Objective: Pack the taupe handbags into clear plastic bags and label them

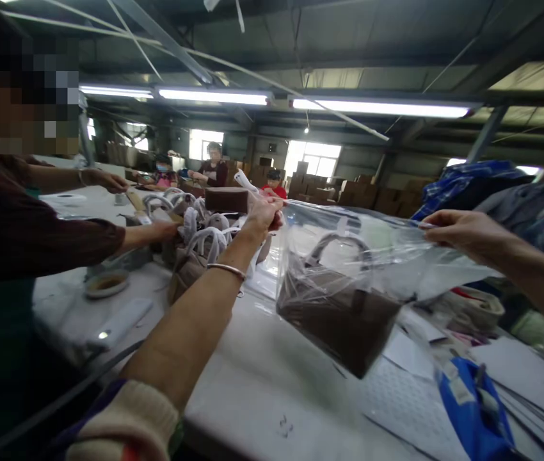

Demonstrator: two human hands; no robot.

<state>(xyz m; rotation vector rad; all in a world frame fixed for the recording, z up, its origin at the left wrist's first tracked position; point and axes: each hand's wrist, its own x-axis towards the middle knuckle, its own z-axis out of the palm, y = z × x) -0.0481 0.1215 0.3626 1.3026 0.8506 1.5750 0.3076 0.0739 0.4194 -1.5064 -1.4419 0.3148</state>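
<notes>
Two top corners are pinched tight: the left hand [266, 216] grips one, the right hand [445, 229] the other, and the clear plastic bag [296, 234] hangs taut between them! Inside sits the brown handbag [339, 314], tilted, over the white table [243, 371]. It's in, I'd judge, though I see no seal yet. More handbags [195, 256] crowd the left, seemingly unsleeved, by a co-worker's hand [165, 232].
</notes>
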